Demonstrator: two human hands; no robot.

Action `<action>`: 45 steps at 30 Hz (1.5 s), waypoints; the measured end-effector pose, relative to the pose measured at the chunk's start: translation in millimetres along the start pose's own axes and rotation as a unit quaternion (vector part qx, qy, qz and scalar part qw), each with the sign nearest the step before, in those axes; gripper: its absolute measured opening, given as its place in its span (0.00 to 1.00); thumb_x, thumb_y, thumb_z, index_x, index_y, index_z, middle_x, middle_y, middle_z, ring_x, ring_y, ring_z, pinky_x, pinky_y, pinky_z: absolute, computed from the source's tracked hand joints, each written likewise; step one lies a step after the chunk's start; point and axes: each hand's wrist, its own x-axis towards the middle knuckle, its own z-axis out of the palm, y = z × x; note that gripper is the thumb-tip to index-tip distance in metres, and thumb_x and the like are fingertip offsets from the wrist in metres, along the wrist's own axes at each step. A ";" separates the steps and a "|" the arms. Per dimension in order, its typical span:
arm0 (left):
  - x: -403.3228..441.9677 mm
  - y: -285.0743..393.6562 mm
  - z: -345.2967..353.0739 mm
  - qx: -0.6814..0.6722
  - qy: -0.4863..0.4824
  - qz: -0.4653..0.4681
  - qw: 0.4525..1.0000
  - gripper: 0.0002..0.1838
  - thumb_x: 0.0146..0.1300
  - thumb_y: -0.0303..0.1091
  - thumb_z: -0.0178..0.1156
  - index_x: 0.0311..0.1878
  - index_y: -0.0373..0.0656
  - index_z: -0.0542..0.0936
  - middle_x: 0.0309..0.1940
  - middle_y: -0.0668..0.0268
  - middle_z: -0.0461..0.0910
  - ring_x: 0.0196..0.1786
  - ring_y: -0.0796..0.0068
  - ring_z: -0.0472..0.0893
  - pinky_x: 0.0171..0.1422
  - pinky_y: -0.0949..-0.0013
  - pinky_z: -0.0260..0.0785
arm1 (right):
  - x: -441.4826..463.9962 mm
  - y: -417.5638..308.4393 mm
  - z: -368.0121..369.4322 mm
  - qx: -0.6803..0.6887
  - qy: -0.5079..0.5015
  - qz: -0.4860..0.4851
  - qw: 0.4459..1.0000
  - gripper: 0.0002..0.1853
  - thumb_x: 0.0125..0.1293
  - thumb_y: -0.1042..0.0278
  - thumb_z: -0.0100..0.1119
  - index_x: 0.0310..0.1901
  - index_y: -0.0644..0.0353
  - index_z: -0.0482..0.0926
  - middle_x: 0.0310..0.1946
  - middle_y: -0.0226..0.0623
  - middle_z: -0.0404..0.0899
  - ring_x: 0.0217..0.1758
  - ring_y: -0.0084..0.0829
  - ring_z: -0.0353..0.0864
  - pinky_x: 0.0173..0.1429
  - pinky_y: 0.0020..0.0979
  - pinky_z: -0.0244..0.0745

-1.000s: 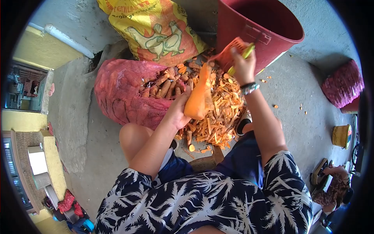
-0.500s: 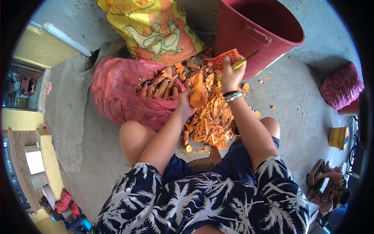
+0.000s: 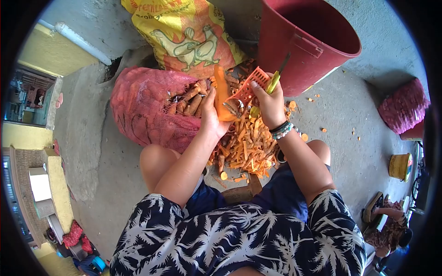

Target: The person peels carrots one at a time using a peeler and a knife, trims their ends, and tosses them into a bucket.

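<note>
My left hand holds a large carrot, upright and smooth orange, with its lower end near the palm. My right hand grips an orange perforated plastic peeler, whose blade end meets the carrot's lower right side. The same hand also holds a knife by its yellow-green handle, its dark blade pointing up and away from the carrot. Below both hands lies a heap of orange peelings. Left of the carrot, a red mesh sack lies open with several unpeeled carrots showing.
A tall red bin stands beyond my right hand. Behind the mesh sack is a yellow printed sack. On the right are a purple-red mesh bundle, a yellow bucket and a seated person. Carrot scraps dot the concrete floor.
The peeler has come down and left from beside the bin onto the carrot. My left hand has shifted left and turned its palm, and the carrot has moved left and up.
</note>
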 end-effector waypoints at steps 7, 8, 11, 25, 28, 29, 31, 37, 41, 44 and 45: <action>5.4 -5.4 -16.9 0.065 0.022 0.054 0.996 0.21 0.69 0.50 0.37 0.51 0.43 0.68 0.39 0.63 0.74 0.41 0.71 0.76 0.45 0.64 0.70 | -2.7 -4.7 3.4 -0.006 -0.016 -0.007 1.000 0.14 0.60 0.76 0.56 0.47 0.64 0.66 0.37 0.34 0.76 0.37 0.21 0.77 0.40 0.23 0.75; 8.0 -6.1 -22.8 0.076 -0.004 0.044 0.996 0.22 0.69 0.51 0.36 0.52 0.44 0.67 0.42 0.65 0.73 0.45 0.71 0.75 0.49 0.63 0.70 | -0.8 -1.3 2.2 -0.028 -0.026 -0.034 0.999 0.14 0.60 0.77 0.57 0.46 0.64 0.67 0.37 0.34 0.76 0.37 0.21 0.77 0.39 0.22 0.75; 3.6 -8.4 -15.9 0.118 -0.027 0.069 0.990 0.22 0.67 0.50 0.42 0.51 0.41 0.68 0.37 0.60 0.76 0.36 0.70 0.78 0.40 0.66 0.73 | 10.3 -1.9 0.3 -0.031 -0.037 -0.049 0.998 0.14 0.59 0.76 0.58 0.46 0.63 0.68 0.37 0.35 0.77 0.37 0.21 0.77 0.38 0.22 0.75; -9.9 16.9 -27.9 0.074 -0.031 -0.031 0.996 0.22 0.66 0.50 0.45 0.53 0.42 0.69 0.43 0.61 0.76 0.44 0.67 0.77 0.47 0.62 0.71 | 20.7 -10.5 -9.9 0.015 0.045 -0.006 0.999 0.11 0.62 0.72 0.55 0.44 0.61 0.66 0.27 0.27 0.76 0.21 0.15 0.72 0.20 0.16 0.66; -9.5 15.2 -18.7 0.081 -0.029 -0.022 0.996 0.20 0.66 0.47 0.46 0.54 0.44 0.69 0.43 0.63 0.76 0.44 0.68 0.77 0.50 0.63 0.70 | -8.1 -13.4 2.0 0.047 -0.007 0.048 0.998 0.14 0.60 0.76 0.56 0.47 0.60 0.66 0.29 0.28 0.75 0.24 0.14 0.73 0.22 0.16 0.66; -9.5 14.8 -16.1 0.083 -0.014 -0.014 0.996 0.20 0.67 0.46 0.45 0.54 0.44 0.69 0.43 0.63 0.76 0.44 0.68 0.76 0.50 0.63 0.70 | -9.6 -13.3 1.6 0.047 -0.008 0.048 0.998 0.14 0.60 0.76 0.56 0.47 0.60 0.66 0.29 0.28 0.75 0.24 0.14 0.73 0.22 0.16 0.66; -9.9 13.5 -12.6 0.084 -0.012 -0.007 0.996 0.19 0.67 0.46 0.44 0.54 0.44 0.69 0.42 0.63 0.76 0.44 0.68 0.76 0.49 0.62 0.70 | -11.7 -15.6 2.8 0.034 -0.052 0.022 0.998 0.19 0.57 0.77 0.60 0.48 0.62 0.64 0.35 0.32 0.77 0.29 0.16 0.77 0.25 0.16 0.70; -5.8 12.1 -15.8 0.107 -0.011 -0.001 0.994 0.20 0.68 0.47 0.42 0.53 0.43 0.69 0.40 0.62 0.76 0.41 0.69 0.77 0.45 0.62 0.72 | -16.0 -18.5 8.4 -0.067 -0.072 -0.081 0.992 0.23 0.51 0.82 0.63 0.47 0.64 0.63 0.36 0.35 0.76 0.40 0.24 0.78 0.43 0.25 0.75; -16.6 11.9 -9.7 0.175 -0.075 -0.023 0.981 0.23 0.67 0.54 0.42 0.50 0.43 0.69 0.40 0.62 0.75 0.39 0.71 0.77 0.42 0.65 0.72 | 12.1 -13.5 4.2 0.016 -0.064 -0.081 0.995 0.23 0.50 0.83 0.63 0.48 0.64 0.65 0.37 0.36 0.76 0.39 0.24 0.78 0.41 0.23 0.76; -33.5 10.4 -8.0 0.187 -0.074 -0.095 0.975 0.26 0.66 0.55 0.42 0.52 0.41 0.68 0.40 0.61 0.75 0.37 0.70 0.78 0.38 0.66 0.74 | 74.6 -0.9 -31.5 -0.047 -0.001 -0.130 0.990 0.20 0.52 0.81 0.62 0.45 0.63 0.65 0.35 0.35 0.76 0.33 0.24 0.78 0.33 0.22 0.75; -36.3 13.1 -10.3 0.178 -0.082 -0.137 0.971 0.27 0.65 0.55 0.43 0.54 0.41 0.67 0.40 0.60 0.75 0.37 0.69 0.79 0.38 0.65 0.74 | 92.3 7.8 -44.4 -0.108 0.047 -0.196 0.974 0.18 0.53 0.81 0.62 0.43 0.62 0.65 0.34 0.35 0.76 0.31 0.23 0.78 0.31 0.22 0.74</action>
